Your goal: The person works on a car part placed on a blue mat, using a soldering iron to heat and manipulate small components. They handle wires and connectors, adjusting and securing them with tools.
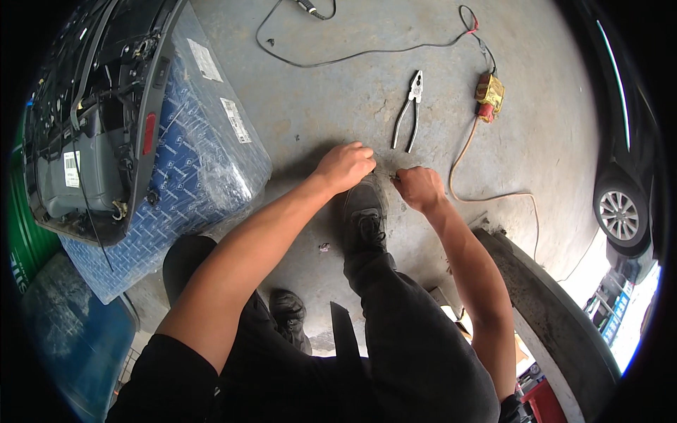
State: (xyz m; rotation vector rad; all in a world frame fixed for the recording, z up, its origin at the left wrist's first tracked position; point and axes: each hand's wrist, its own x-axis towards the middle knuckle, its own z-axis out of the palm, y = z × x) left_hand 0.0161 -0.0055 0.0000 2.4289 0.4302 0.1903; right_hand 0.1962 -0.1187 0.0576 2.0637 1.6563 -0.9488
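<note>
Over the toe of my dark shoe (364, 220), my left hand (345, 168) is closed, fingertips pinched together. Just to its right my right hand (421, 188) is closed too, thumb and forefinger pinched. A thin, wire-like thing (386, 174) seems to run between the fingertips, too small to make out. A pair of combination pliers (416, 96) lies on the concrete floor beyond my hands, jaws pointing away and handles slightly spread. Neither hand touches the pliers.
A yellow-and-red electrical box (489, 95) joins a black cable (360, 53) and an orange cord (457, 158). At left, a dark car panel (151, 92) rests on a blue plastic-wrapped box (201, 151). A dark beam (539, 296) and a car wheel (620, 211) are right.
</note>
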